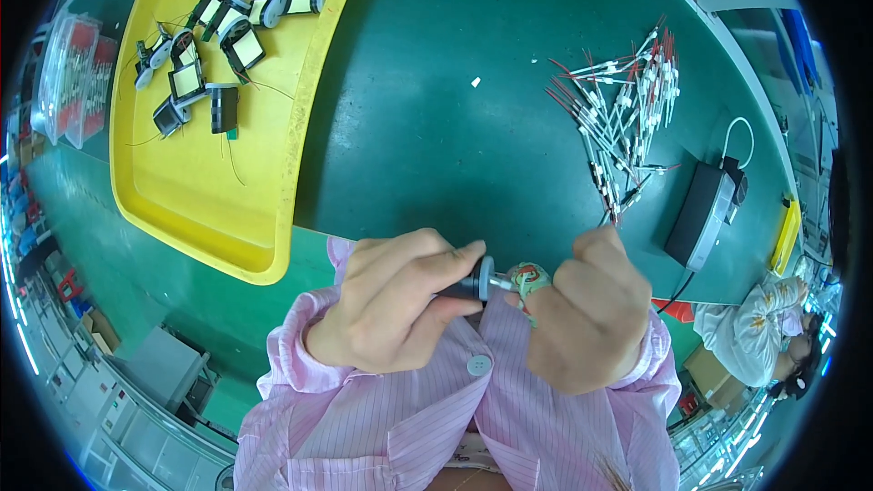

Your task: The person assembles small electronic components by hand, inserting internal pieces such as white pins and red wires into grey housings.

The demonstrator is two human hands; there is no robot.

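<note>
My left hand [391, 295] is closed around a small black part with a grey round end [486, 278], held in front of my chest. A short pale, thin piece [501, 283] bridges this part and my right hand [587, 309]. The right hand is curled shut close beside it, and a green patterned wrap [529, 284] shows at its fingertips. Whatever lies inside the right fingers is hidden. Beyond that hand, a loose heap of thin white leads with red wire ends [627, 118] lies on the green table [409, 109].
At the left, a yellow tray [207, 245] holds several black parts with grey round ends and thin wires [244, 47]. A black box-shaped device [700, 209] with a cable stands at the right. Clear bags [73, 77] lie far left. Another person [750, 332] sits at the right.
</note>
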